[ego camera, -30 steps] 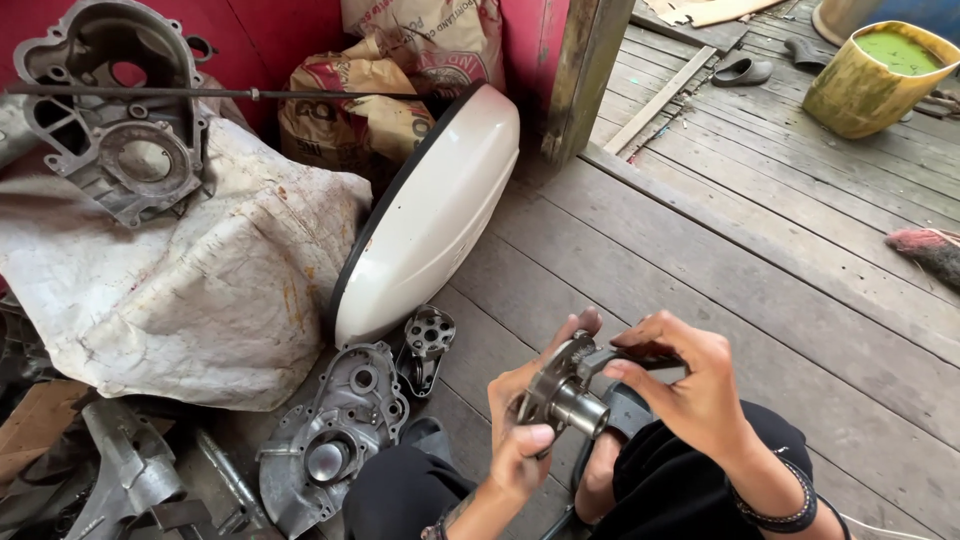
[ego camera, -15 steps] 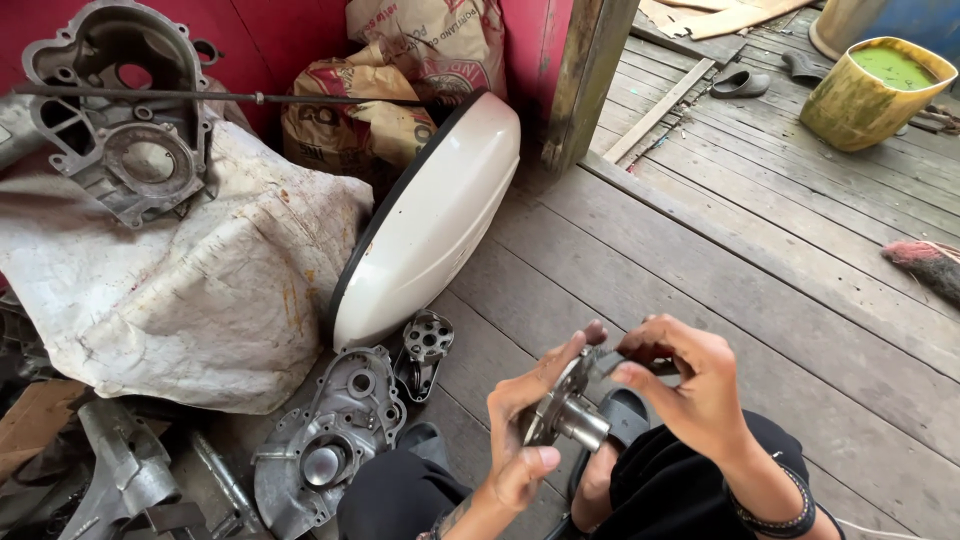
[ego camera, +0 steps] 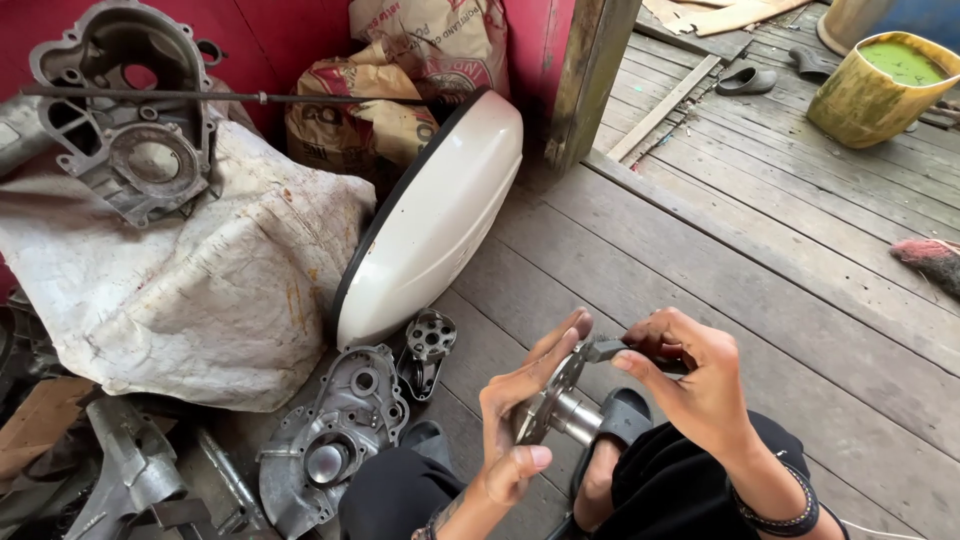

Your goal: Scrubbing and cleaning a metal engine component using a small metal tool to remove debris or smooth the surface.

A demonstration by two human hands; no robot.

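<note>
My left hand cups a round metal disc with a short shaft, held over my lap. My right hand pinches a small dark tool or piece pressed against the disc's upper rim. Both hands sit above my black trousers and a bare foot in a dark sandal. A black band circles my right wrist.
A white curved body panel leans by a wooden post. Grey engine casings lie at the front left and on a white sack. A small perforated metal part lies on the planks. A yellow-green bucket stands far right.
The view has shifted a little. My hands keep the disc between them, the right hand's fingers working slightly along its upper rim.
</note>
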